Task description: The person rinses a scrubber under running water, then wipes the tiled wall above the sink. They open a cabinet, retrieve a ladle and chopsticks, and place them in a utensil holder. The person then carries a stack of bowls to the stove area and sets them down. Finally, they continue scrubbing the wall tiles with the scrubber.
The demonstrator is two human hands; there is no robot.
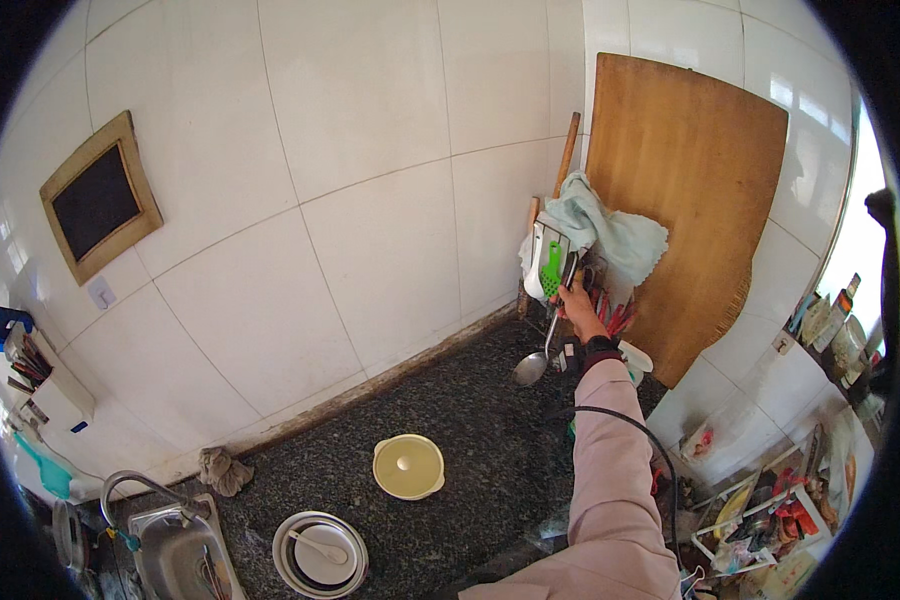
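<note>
My right hand [581, 311], in a pale pink sleeve with a dark band at the wrist, grips a large metal serving spoon [552, 330] by its handle. The spoon's bowl [530, 369] hangs low, over the dark speckled countertop. Just beyond my fingers is a cluster of hanging utensils, among them a green slotted utensil [551, 271] and a white spoon-like utensil [535, 261]. A pale blue cloth [607, 225] drapes above them. My left hand is out of view.
A large wooden board [682, 195] leans in the corner. On the countertop [465, 405] stand a lidded cream pot [409, 465] and stacked bowls [285, 551] holding a white spoon [322, 549]. A steel sink [172, 544] is at left; a cluttered rack [720, 529] at right. A black cable [664, 450] crosses my sleeve.
</note>
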